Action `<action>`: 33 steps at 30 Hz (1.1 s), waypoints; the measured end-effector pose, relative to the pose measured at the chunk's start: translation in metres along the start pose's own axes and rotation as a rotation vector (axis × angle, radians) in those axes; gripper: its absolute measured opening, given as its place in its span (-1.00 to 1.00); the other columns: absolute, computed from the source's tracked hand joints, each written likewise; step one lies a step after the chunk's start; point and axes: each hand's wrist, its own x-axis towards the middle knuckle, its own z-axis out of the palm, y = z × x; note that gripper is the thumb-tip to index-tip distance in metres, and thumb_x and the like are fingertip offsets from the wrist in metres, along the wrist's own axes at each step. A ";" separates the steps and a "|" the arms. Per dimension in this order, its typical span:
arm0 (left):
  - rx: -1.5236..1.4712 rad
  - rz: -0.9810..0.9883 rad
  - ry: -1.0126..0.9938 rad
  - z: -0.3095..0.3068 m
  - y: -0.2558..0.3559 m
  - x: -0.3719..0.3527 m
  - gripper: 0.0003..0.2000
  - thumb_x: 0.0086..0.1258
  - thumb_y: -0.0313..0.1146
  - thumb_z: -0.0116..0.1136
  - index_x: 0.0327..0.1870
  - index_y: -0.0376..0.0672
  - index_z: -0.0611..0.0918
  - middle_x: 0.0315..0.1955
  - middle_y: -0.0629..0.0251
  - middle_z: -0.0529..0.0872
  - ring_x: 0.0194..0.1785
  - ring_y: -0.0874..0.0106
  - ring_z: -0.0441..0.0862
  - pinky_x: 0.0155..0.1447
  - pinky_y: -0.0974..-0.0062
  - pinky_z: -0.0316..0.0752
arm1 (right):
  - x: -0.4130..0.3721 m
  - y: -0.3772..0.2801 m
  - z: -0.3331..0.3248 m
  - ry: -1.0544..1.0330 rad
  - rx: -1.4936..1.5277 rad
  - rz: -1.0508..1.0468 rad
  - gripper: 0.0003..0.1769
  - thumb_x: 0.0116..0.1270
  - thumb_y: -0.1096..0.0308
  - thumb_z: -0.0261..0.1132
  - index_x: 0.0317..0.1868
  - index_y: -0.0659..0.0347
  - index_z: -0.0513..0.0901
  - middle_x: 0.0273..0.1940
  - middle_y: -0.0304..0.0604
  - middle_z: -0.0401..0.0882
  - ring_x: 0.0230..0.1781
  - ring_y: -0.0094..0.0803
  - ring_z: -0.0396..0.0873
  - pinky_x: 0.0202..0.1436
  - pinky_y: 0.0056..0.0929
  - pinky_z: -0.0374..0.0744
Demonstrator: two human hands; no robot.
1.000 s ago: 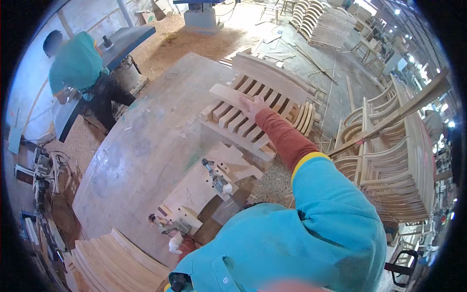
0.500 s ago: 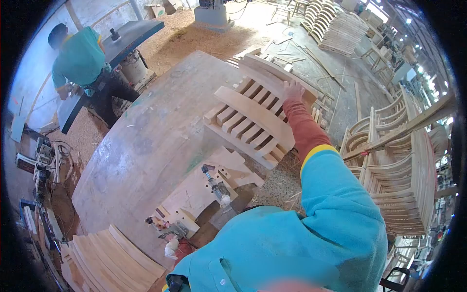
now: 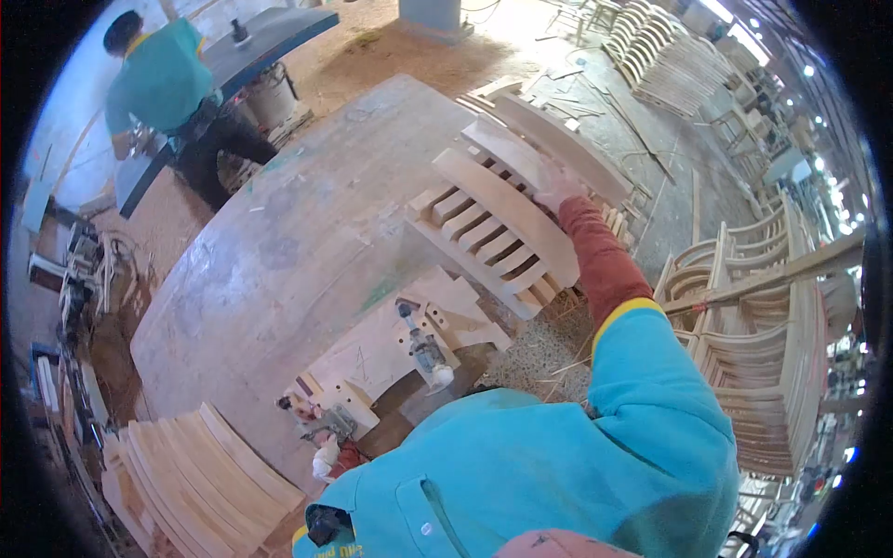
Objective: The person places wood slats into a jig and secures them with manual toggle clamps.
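My right hand (image 3: pixel 561 189), in a maroon sleeve, grips the right end of a curved wooden board (image 3: pixel 507 151) on the slatted stack. In front of that board lies another curved board (image 3: pixel 498 200), across several short wooden slats (image 3: pixel 474 232). My left arm shows only as a bit of maroon sleeve (image 3: pixel 350 459) beside a toggle clamp (image 3: pixel 339 423) with a white-wrapped handle (image 3: pixel 326 458); the left hand's fingers cannot be made out. A second toggle clamp (image 3: pixel 423 349) sits on the flat wooden jig (image 3: pixel 358 367), which has dark holes.
The jig and the stack rest on a large worn table (image 3: pixel 251 288). Curved boards (image 3: pixel 200 474) are piled at lower left. Behind the stack lies a longer curved piece (image 3: pixel 567 144). Curved frames (image 3: pixel 753 372) stand at right. A co-worker (image 3: pixel 167 84) bends over a dark bench (image 3: pixel 265 46).
The board under my right hand has come away from the longer curved piece behind it, towards the front board. The view has shifted slightly.
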 end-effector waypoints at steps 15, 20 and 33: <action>-0.907 0.416 0.394 -0.107 0.129 0.022 -0.08 -0.10 -0.25 0.42 0.34 -0.25 0.18 0.28 -0.02 0.28 0.34 0.05 0.19 0.40 0.18 0.07 | -0.189 -0.192 -0.086 0.110 0.262 -1.121 -0.12 -0.26 0.29 0.40 0.25 -0.11 0.38 0.03 -0.22 0.46 0.02 -0.23 0.44 0.09 -0.23 0.29; -0.416 1.639 0.291 -0.297 0.232 -0.045 -0.30 0.09 -0.19 0.32 0.30 -0.13 0.34 0.25 0.05 0.35 0.34 0.14 0.23 0.41 0.26 0.05 | -0.230 -0.250 -0.070 -0.026 0.255 -1.335 -0.13 -0.32 0.36 0.41 0.19 -0.10 0.41 0.02 -0.23 0.47 0.02 -0.27 0.44 0.03 -0.25 0.29; 0.004 1.363 -0.686 -0.224 0.303 0.041 -0.52 0.29 0.06 0.12 0.16 0.03 0.55 -0.09 0.25 0.69 -0.03 0.45 0.57 0.14 0.48 0.38 | -0.316 -0.188 -0.034 -0.085 0.484 -0.717 -0.29 0.10 0.27 0.35 0.29 0.11 0.32 -0.04 -0.03 0.51 -0.01 -0.16 0.48 0.08 -0.26 0.40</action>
